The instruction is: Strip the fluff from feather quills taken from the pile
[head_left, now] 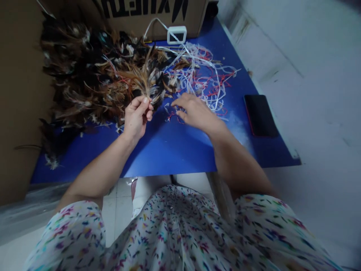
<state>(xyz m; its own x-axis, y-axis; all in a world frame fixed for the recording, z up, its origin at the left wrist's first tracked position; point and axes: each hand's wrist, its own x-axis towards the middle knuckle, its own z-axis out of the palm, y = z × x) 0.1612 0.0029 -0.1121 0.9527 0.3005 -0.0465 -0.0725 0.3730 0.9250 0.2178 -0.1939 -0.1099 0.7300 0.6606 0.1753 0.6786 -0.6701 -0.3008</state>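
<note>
My left hand point(138, 114) pinches the base of a small bunch of brown and grey feathers point(146, 81) between thumb and fingers. The bunch fans upward in front of a large heap of brown and black feathers point(93, 82) on the left of the blue table. Off to the right, my right hand point(194, 111) hovers or rests low over the table with thumb and fingers apart, and nothing shows between them. Just beyond it lies a tangle of white and red strings point(205, 75). Small red and white thread scraps point(171, 113) lie beside its fingertips.
A cardboard box point(158, 24) with black lettering stands at the back, and more cardboard point(19, 98) rises at the left. A small white-framed device point(176, 35) sits before the box. A dark phone point(261, 115) lies near the right edge of the blue table point(175, 150), beside a wall.
</note>
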